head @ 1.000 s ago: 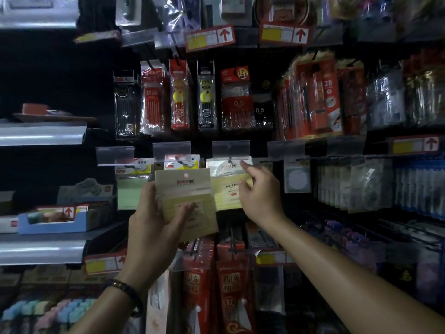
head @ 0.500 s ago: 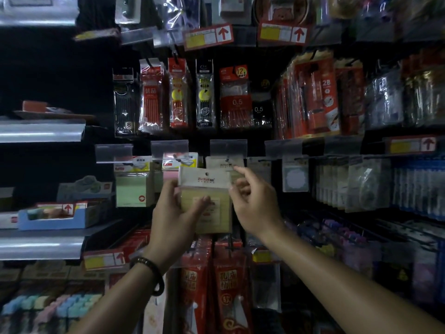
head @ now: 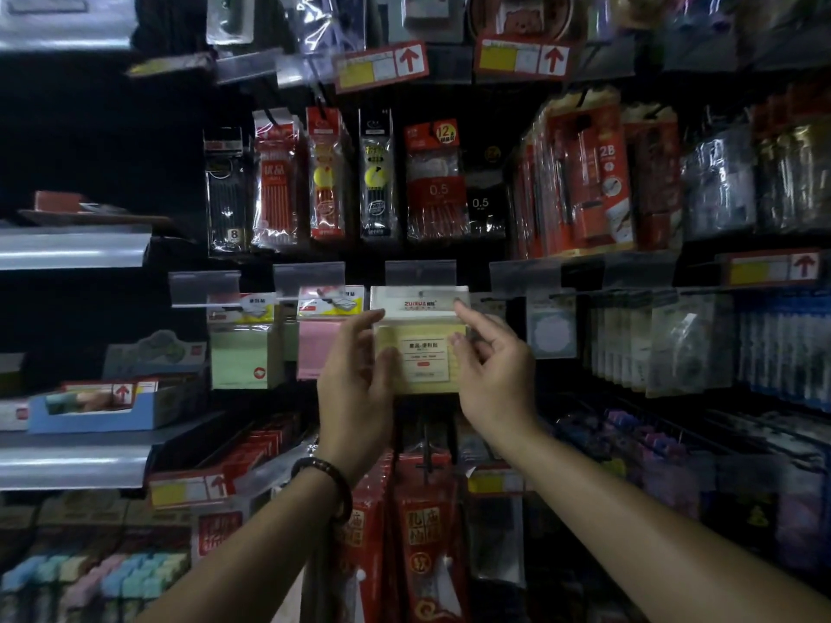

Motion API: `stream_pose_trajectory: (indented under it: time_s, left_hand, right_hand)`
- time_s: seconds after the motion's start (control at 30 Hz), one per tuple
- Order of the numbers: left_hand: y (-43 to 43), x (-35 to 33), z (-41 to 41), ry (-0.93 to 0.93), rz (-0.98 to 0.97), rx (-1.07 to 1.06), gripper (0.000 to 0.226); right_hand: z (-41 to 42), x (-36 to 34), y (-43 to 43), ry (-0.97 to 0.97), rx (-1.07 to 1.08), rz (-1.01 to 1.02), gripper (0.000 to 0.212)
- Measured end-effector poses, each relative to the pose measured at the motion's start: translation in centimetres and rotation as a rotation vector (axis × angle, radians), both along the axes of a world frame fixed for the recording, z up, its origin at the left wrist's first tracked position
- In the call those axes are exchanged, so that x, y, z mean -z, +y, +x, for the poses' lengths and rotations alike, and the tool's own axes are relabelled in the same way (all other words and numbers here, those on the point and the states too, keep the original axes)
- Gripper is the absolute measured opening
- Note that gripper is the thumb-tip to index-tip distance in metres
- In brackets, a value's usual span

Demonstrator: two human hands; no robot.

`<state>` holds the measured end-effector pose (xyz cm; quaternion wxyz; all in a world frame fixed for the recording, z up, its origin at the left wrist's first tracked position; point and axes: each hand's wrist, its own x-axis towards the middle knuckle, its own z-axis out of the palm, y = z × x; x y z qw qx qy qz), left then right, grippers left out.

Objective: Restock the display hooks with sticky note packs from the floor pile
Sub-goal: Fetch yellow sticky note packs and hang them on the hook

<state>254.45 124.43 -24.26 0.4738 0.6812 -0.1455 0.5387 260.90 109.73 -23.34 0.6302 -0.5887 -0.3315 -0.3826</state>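
Yellow is what I am steering by: the yellow sticky note pack (head: 420, 353) is hanging upright, long axis vertical, with the hole in its white header up at the clear hook tag (head: 420, 272) right above it. Left of that pack, a green pack (head: 243, 353) and a pink pack (head: 314, 348) are already hanging in the same row. My left hand (head: 355, 388) is touching the yellow pack's left edge, fingers loosely spread, steadying rather than pinching. On the pack's right, my right hand (head: 490, 375) is sitting slightly higher, index finger at the header corner, fingers partly open (whether the hole is fully on the hook, I cannot tell). I am judging the right hand nearer the header, so it should be pushing straight back.
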Motion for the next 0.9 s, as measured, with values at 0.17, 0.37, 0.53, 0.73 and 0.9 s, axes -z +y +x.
stream_pose_trajectory:
  time_s: [0.17, 0.37, 0.53, 0.73, 0.9]
  left_hand:
    - [1.3, -0.8, 1.9, 0.042, 0.097, -0.07, 0.046]
    - [2.3, -1.6, 3.2, 0.176, 0.296, -0.225, 0.05]
    - [2.0, -2.4, 3.3, 0.509, 0.528, -0.335, 0.078]
    - [2.2, -2.5, 3.5, 0.579, 0.594, -0.427, 0.087]
    - [1.9, -2.1, 0.9, 0.556, 0.599, -0.402, 0.067]
  right_hand:
    - [1.3, -0.8, 0.2, -0.028, 0.071, -0.016, 0.038]
    - [2.9, -1.4, 0.3, -0.017, 0.228, -0.148, 0.038]
    - [4.1, -2.4, 0.5, 0.114, 0.38, -0.49, 0.063]
    - [2.2, -3.9, 0.2, 0.219, 0.582, -0.839, 0.082]
    - [-0.9, -3.0, -1.9, 0.181, 0.638, -0.871, 0.058]
